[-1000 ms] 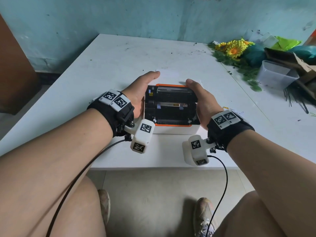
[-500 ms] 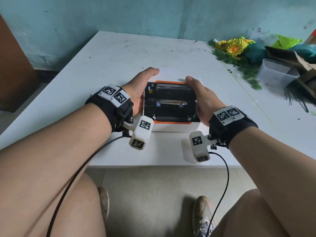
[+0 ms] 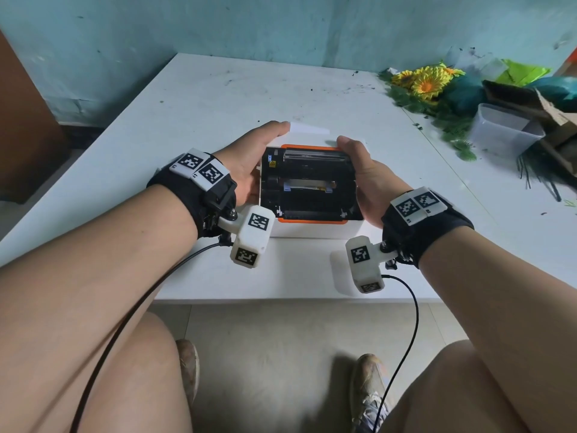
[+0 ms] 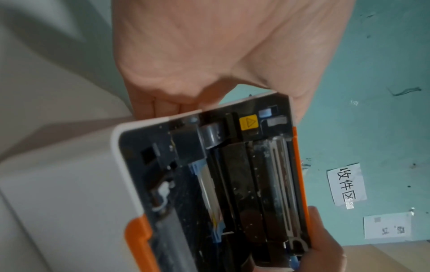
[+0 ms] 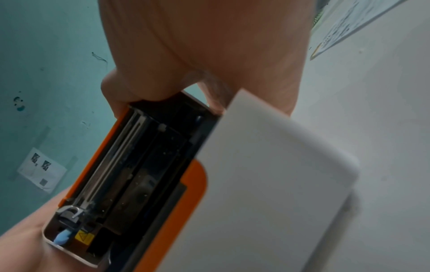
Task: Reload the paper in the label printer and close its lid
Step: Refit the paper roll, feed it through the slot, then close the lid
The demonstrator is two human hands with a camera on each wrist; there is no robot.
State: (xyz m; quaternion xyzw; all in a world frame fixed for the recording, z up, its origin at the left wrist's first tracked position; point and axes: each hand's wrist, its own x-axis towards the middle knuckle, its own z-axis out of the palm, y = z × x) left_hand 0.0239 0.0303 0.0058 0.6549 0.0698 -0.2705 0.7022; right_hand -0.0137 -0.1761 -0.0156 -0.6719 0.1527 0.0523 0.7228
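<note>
Between left hand (image 3: 249, 170) and right hand (image 3: 363, 179) — gripped lid (image 3: 307, 182), raised.

Counting one label printer (image 3: 307, 185), lid raised, sitting on one white worktop (image 3: 199, 98). Counting two hands: left hand (image 3: 249, 164) and right hand (image 3: 363, 179), one gripping each side. Showing two wrist cameras (image 3: 251, 235), two black cables (image 3: 406, 332), two shoes (image 3: 189, 367). Spotting one clear plastic tub (image 3: 504, 129), one bunch of yellow flowers (image 3: 421, 81), two paper notes (image 4: 346, 184) sticking to the wall.
</note>
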